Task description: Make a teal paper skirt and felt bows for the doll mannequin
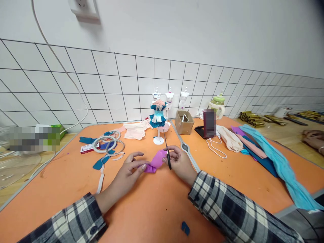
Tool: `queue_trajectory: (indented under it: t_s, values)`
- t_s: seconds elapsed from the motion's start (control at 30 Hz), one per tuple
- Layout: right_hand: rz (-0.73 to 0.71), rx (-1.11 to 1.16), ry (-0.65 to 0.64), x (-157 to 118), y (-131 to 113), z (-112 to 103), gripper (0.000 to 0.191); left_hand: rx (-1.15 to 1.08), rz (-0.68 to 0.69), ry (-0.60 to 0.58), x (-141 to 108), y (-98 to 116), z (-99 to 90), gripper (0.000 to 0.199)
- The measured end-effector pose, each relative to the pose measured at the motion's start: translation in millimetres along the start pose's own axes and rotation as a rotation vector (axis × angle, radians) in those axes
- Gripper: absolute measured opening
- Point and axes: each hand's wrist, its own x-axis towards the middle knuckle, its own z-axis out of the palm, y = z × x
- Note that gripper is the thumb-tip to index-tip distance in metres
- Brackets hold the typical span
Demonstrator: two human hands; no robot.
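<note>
In the middle of the table, my left hand [131,170] pinches the gathered left end of a purple piece of thin, cloth-like material [158,159] between thumb and finger. My right hand [178,161] is closed at the material's right edge, touching it. A slim black-handled tool [169,160] with a long, thin metal end pointing away from me is also in my right hand; its exact kind is unclear. Just beyond my hands stands a small dress form [158,131] on a white base, wearing a ruffled teal and white dress [157,118].
White rings [105,144] and teal scraps [101,162] lie left. Behind are white mini dress forms [184,98], a cardboard box [184,123], a phone [209,123] and a green-lidded bottle [218,104]. Long coloured strips [270,145] lie right. A teal scrap [185,228] lies near the front.
</note>
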Motion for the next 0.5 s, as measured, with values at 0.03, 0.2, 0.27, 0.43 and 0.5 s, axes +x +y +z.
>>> queue_trajectory:
  t_s: [0.03,0.2,0.27,0.43,0.5]
  values:
    - [0.0,0.013,0.008,1.2,0.0,-2.0,0.049,-0.064,-0.021,-0.033,-0.3,0.6,-1.1,0.024]
    - [-0.001,0.087,0.006,4.4,2.9,-5.8,0.049,-0.612,-0.174,-0.134,-4.8,-0.1,-1.7,0.033]
    - [-0.001,0.098,-0.003,4.1,4.0,-5.7,0.049,-0.68,-0.223,-0.129,-5.2,0.4,-0.9,0.034]
    - [-0.043,0.135,-0.012,1.5,2.0,-4.9,0.05,-0.297,-0.138,-0.18,-4.6,4.0,1.5,0.031]
    - [-0.063,0.155,-0.023,0.7,0.0,-4.6,0.05,-0.14,-0.051,-0.201,-5.0,2.9,2.9,0.037]
